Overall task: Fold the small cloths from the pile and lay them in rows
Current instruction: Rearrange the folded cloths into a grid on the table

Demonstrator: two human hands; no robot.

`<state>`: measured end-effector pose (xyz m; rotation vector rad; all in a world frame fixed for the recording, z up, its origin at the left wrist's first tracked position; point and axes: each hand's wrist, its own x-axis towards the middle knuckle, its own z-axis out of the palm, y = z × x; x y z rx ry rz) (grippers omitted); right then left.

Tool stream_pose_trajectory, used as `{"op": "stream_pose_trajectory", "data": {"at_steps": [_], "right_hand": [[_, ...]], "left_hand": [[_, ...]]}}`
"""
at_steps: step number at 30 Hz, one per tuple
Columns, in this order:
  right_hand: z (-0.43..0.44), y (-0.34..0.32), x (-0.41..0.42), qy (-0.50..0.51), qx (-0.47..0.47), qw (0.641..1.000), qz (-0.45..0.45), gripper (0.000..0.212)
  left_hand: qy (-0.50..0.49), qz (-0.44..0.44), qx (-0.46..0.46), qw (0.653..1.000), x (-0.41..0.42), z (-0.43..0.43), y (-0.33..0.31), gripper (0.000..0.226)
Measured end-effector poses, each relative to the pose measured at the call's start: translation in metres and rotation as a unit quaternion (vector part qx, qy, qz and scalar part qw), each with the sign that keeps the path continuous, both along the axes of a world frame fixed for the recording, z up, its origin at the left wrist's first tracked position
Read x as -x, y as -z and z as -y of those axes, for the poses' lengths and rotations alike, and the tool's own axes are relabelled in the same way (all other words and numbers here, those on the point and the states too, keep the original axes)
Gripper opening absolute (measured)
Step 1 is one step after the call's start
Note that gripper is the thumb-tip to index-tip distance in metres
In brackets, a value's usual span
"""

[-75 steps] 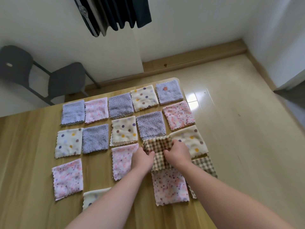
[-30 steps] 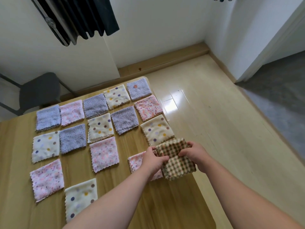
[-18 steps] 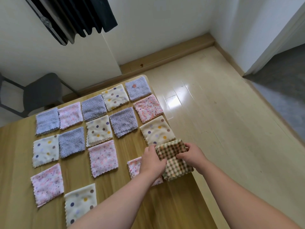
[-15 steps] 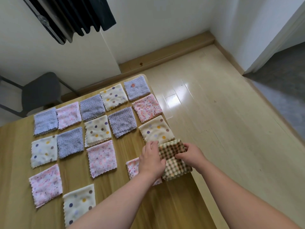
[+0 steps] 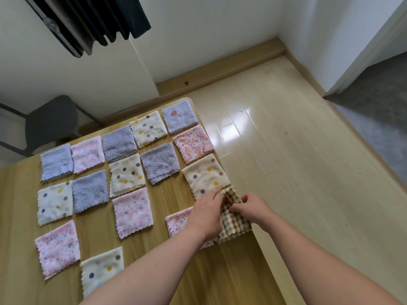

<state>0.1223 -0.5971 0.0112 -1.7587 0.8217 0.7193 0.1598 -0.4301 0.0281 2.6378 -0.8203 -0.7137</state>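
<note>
At the tabletop (image 5: 220, 271) edge, left hand (image 5: 207, 214) and right hand (image 5: 251, 208) pinch the checked cloth (image 5: 235, 223); a careless tug could drop it.

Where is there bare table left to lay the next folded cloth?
Bare wood between the left pink cloth and the middle pink cloth, just beyond the near dotted cloth; more near the front edge of the table. The far rows are packed.
</note>
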Motion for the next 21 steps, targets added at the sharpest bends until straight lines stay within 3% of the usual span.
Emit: {"op": "stream_pose_trajectory", "data": {"at_steps": [5, 10, 13, 15, 19, 21], "right_hand": [[-0.006, -0.020, -0.007, 0.000, -0.065, 0.997, 0.036, 0.025], [-0.023, -0.065, -0.026, -0.097, -0.134, 0.983, 0.082, 0.037], [-0.051, -0.089, -0.035, -0.151, -0.156, 0.971, 0.101, 0.041], [-0.075, -0.100, -0.039, -0.174, -0.157, 0.966, 0.112, 0.043], [-0.140, -0.118, -0.034, -0.194, -0.173, 0.960, 0.099, 0.054], [-0.181, -0.124, -0.025, -0.184, -0.202, 0.958, 0.090, 0.056]], "left_hand": [[-0.158, -0.123, 0.101, 0.974, -0.014, -0.013, -0.020, 0.060], [-0.241, -0.326, 0.194, 0.894, -0.040, -0.048, -0.062, 0.090], [-0.203, -0.424, 0.216, 0.856, -0.041, -0.090, -0.088, 0.058], [-0.213, -0.415, 0.228, 0.855, -0.034, -0.118, -0.099, 0.048], [-0.267, -0.339, 0.254, 0.866, -0.011, -0.190, -0.108, 0.053], [-0.294, -0.312, 0.279, 0.859, 0.002, -0.233, -0.118, 0.034]]}}
